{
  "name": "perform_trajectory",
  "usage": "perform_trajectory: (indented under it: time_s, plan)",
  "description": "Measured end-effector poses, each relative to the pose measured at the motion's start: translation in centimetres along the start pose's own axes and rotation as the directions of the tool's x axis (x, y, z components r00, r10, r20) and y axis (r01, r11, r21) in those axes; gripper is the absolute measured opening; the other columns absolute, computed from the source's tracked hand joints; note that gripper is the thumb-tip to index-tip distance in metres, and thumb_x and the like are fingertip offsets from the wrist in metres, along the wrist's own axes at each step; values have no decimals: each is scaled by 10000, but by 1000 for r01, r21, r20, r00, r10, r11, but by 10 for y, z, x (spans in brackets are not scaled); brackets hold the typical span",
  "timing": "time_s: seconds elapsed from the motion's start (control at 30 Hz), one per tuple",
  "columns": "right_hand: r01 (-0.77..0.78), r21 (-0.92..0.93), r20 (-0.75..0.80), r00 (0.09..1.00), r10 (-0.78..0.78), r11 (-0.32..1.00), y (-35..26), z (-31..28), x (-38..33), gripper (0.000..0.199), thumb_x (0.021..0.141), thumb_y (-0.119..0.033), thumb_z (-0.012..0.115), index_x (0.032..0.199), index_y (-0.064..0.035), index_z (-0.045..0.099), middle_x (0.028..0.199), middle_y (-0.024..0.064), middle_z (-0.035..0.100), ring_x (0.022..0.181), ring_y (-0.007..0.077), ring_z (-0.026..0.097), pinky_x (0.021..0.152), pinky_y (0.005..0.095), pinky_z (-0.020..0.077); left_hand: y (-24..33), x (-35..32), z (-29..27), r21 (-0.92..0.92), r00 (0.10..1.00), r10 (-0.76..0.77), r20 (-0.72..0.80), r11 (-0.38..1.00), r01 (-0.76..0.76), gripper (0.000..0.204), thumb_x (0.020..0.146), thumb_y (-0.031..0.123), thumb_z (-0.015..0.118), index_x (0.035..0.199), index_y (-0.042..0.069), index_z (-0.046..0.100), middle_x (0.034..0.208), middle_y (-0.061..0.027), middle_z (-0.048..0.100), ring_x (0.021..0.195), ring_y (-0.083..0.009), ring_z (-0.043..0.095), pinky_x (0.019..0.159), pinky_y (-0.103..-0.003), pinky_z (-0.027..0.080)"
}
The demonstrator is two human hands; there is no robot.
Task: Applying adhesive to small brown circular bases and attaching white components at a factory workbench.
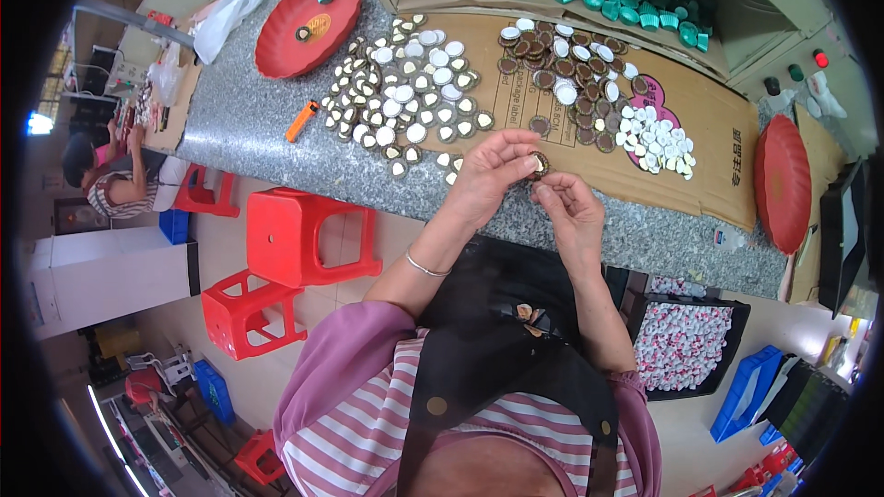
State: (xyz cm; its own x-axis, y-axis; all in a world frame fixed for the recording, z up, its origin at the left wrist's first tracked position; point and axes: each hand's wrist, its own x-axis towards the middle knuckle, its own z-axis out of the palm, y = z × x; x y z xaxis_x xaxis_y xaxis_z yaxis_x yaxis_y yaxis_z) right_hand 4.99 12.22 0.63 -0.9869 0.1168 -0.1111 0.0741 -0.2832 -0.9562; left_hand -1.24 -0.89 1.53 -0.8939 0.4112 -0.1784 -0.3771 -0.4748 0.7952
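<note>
Hands (491,177) (575,213), almost closed, pinch one brown-rimmed disc (540,164) near cardboard (714,186) and white pieces (652,140).

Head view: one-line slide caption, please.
Left hand pinching a dark-rimmed disc, right hand close beside it, at a speckled grey counter spread with small round pieces.
</note>
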Motion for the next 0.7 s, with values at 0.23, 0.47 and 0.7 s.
perform_trajectory:
  time_s: [0.23,0.47,0.7]
  plan:
    - [4,30,-18,1000,-3,1000,1,0,0,148,845,-42,592,976,23,570,864,46,621,763,90,594,700,208,477,-3,-1,0,-7,999,-41,-2,999,41,246,837,11,566,1082,8,538,861,-29,610,773,-81,567,714,-218,456]
    - [-14,29,-20,1000,14,999,-1,-3,2,155,848,-36,586,983,38,573,891,71,635,759,109,612,701,224,502,-3,-1,2,2,997,-77,5,997,77,221,849,19,552,1070,9,542,868,-37,608,783,-87,569,705,-217,459]
    - [8,11,-55,998,-7,1000,4,-2,2,144,835,-17,595,967,36,576,863,69,642,763,107,619,700,224,503,-3,-2,4,-4,997,-79,20,997,79,212,868,24,520,1080,23,536,963,-80,621,822,-102,578,695,-228,476]
